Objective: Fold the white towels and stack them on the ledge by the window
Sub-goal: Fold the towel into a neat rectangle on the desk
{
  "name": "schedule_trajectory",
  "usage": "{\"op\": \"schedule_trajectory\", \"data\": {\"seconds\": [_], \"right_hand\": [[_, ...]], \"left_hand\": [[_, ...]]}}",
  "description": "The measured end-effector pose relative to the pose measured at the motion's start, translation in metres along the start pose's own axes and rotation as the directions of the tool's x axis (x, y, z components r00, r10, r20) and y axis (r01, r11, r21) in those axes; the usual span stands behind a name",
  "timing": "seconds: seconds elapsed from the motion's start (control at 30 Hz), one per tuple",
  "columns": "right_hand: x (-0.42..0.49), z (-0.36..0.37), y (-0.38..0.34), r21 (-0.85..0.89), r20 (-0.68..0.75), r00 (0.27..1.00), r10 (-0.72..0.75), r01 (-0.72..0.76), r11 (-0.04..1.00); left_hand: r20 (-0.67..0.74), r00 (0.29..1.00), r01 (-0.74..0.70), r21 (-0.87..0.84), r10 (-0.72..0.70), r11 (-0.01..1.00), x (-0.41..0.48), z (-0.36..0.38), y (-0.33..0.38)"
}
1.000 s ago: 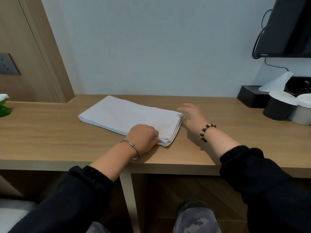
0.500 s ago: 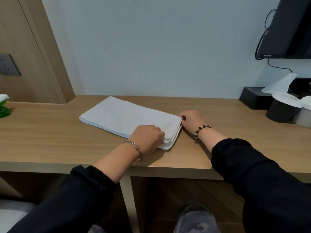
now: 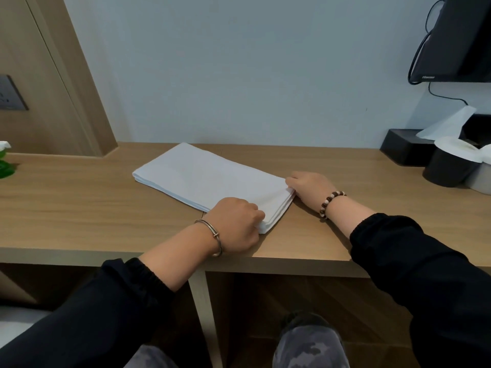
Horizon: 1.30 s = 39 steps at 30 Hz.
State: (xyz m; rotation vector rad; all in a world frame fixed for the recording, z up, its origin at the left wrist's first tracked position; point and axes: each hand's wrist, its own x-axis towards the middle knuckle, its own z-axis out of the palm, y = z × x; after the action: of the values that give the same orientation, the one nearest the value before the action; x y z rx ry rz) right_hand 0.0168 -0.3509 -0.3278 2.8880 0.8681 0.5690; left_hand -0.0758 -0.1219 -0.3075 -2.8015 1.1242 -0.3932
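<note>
A white towel (image 3: 207,176), folded into a long flat rectangle of several layers, lies slanted on the wooden desk (image 3: 79,208). My left hand (image 3: 236,224) grips the towel's near right corner, fingers curled round its edge. My right hand (image 3: 310,185) pinches the far right corner of the same short end, its fingertips on the layered edge. Both wrists rest low over the desk; the left wears a metal bangle, the right a bead bracelet.
A black tissue box (image 3: 406,147) with a tissue sticking up, a black cup (image 3: 449,166) and a light cup (image 3: 482,179) stand at the right. A black screen (image 3: 457,41) hangs above them. A green object (image 3: 5,163) sits at the left edge. Wooden panel with a socket at left.
My right hand came back from the bare desk to the towel's right end and took hold of its far corner. The left hand kept its grip on the near corner.
</note>
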Motion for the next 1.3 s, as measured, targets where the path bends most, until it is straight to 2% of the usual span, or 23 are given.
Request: {"op": "schedule_trajectory", "data": {"seconds": [0.07,0.13,0.17,0.2,0.27,0.3,0.37,0.4,0.47,0.57,0.6,0.63,0.67,0.7,0.73,0.8,0.87,0.93,0.97,1.0,1.07,1.13,1.3], "right_hand": [[0.006,-0.005,-0.003,-0.039,0.099,0.993,0.061,-0.058,0.998],[0.016,-0.016,-0.007,-0.089,0.186,0.952,0.243,-0.23,0.969],[0.023,-0.023,-0.01,-0.085,0.167,0.928,0.333,-0.323,0.943],[0.03,-0.028,-0.014,-0.03,0.125,0.904,0.408,-0.408,0.913],[0.043,-0.027,-0.023,0.192,0.069,0.865,0.498,-0.501,0.844],[0.046,-0.025,-0.031,0.271,0.132,0.855,0.501,-0.518,0.812],[0.043,-0.01,-0.047,0.166,0.377,0.83,0.41,-0.496,0.852],[0.037,0.0,-0.051,0.092,0.447,0.805,0.391,-0.476,0.874],[0.028,0.013,-0.052,0.057,0.438,0.809,0.392,-0.46,0.886],[0.027,0.017,-0.046,0.053,0.435,0.827,0.357,-0.419,0.906],[0.028,0.017,-0.044,0.039,0.451,0.823,0.346,-0.405,0.913],[0.028,0.015,-0.043,0.032,0.466,0.819,0.334,-0.393,0.919],[0.027,0.014,-0.042,0.027,0.478,0.819,0.317,-0.374,0.927],[0.026,0.012,-0.041,0.024,0.487,0.822,0.296,-0.351,0.936],[0.025,0.01,-0.04,0.025,0.486,0.831,0.272,-0.324,0.946],[0.025,0.004,-0.035,-0.016,0.467,0.849,0.245,-0.269,0.963],[0.027,-0.005,-0.028,-0.183,0.455,0.83,0.323,-0.268,0.946],[0.035,-0.016,-0.024,-0.412,0.416,0.784,0.462,-0.29,0.864],[0.039,-0.02,-0.025,-0.458,0.395,0.768,0.503,-0.31,0.833],[0.042,-0.02,-0.029,-0.43,0.386,0.763,0.518,-0.348,0.833],[0.041,-0.011,-0.045,-0.188,0.412,0.765,0.495,-0.46,0.868],[0.03,0.002,-0.063,0.013,0.437,0.765,0.473,-0.532,0.847],[0.025,0.015,-0.059,0.062,0.429,0.763,0.484,-0.56,0.826]], "left_hand": [[-0.007,1.0,0.02,0.005,-0.02,1.0,0.0,0.001,0.003],[-0.02,0.998,0.054,-0.002,-0.054,0.999,0.001,0.002,0.006],[-0.018,0.996,0.088,-0.037,-0.088,0.995,0.003,0.003,0.007],[-0.006,0.991,0.13,-0.094,-0.131,0.987,0.006,0.003,0.008],[0.042,0.975,0.222,-0.228,-0.218,0.948,0.011,0.003,0.009],[0.069,0.965,0.262,-0.294,-0.253,0.919,0.012,0.004,0.008],[0.101,0.951,0.308,-0.428,-0.294,0.85,0.011,0.007,0.006],[0.116,0.947,0.316,-0.497,-0.299,0.808,0.008,0.007,0.004],[0.187,0.952,0.305,-0.624,-0.241,0.72,0.0,0.006,-0.001],[0.289,0.956,0.271,-0.789,-0.056,0.551,-0.01,-0.002,-0.012],[0.263,0.962,0.266,-0.825,-0.079,0.499,-0.01,-0.002,-0.017],[0.205,0.963,0.265,-0.831,-0.172,0.489,-0.009,-0.001,-0.024],[0.136,0.941,0.292,-0.792,-0.312,0.536,-0.007,0.0,-0.032],[0.078,0.896,0.368,-0.683,-0.438,0.631,-0.005,0.003,-0.041],[0.054,0.857,0.463,-0.517,-0.513,0.72,-0.003,0.006,-0.05],[0.091,0.831,0.554,-0.231,-0.549,0.8,-0.003,0.012,-0.061],[0.122,0.844,0.537,-0.196,-0.523,0.82,0.0,0.015,-0.059],[0.137,0.873,0.487,-0.303,-0.469,0.819,0.008,0.014,-0.048],[0.148,0.883,0.469,-0.35,-0.446,0.811,0.014,0.014,-0.042],[0.143,0.887,0.46,-0.357,-0.439,0.813,0.019,0.014,-0.038],[0.096,0.869,0.493,-0.257,-0.485,0.831,0.029,0.016,-0.036],[0.079,0.837,0.548,-0.14,-0.542,0.825,0.034,0.023,-0.039],[0.422,0.764,0.572,-0.095,-0.487,0.815,0.035,0.048,-0.061]]}}
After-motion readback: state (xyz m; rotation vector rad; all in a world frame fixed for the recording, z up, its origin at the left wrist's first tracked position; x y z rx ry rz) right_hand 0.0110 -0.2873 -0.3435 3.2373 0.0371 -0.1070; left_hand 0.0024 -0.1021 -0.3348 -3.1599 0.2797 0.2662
